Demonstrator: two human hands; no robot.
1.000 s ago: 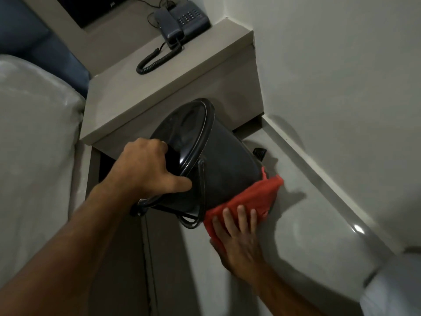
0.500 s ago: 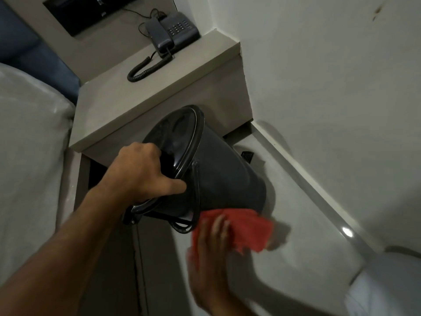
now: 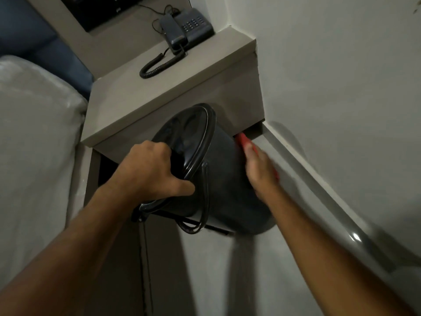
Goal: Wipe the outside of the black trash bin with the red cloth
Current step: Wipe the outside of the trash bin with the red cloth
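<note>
Two bare forearms came up from the bottom edge of the shot, over a pale grey floor [image 3: 205, 270]. The left hand [image 3: 150, 172] was clamped on the rim of the round black plastic trash bin [image 3: 223, 179], fingers curled over the lip into the opening and thumb pressed flat against the outer wall, so it was properly gripping the thing. The bin was held up off the floor and tipped over, mouth pointing up and to the left, base down and to the right, with its thin black wire handle [image 3: 205, 201] hanging in a loop along the side. The right hand [image 3: 259, 169] was pretty motion-blurred, laid flat against the bin's right-hand wall with the fingers stretched out, pressing the red cloth [image 3: 245, 143] onto it; only a strip of red showed past the fingertips and a sliver by the wrist. Just behind the bin sat a beige boxy nightstand [image 3: 159, 99], tucked into the corner against the light grey wall [image 3: 341, 87]. At the back right corner of the nightstand top was a dark grey corded desk phone [image 3: 186, 26], coiled cord trailing toward the middle. Over on the left edge was a white bed with a sheet [image 3: 34, 133].
</note>
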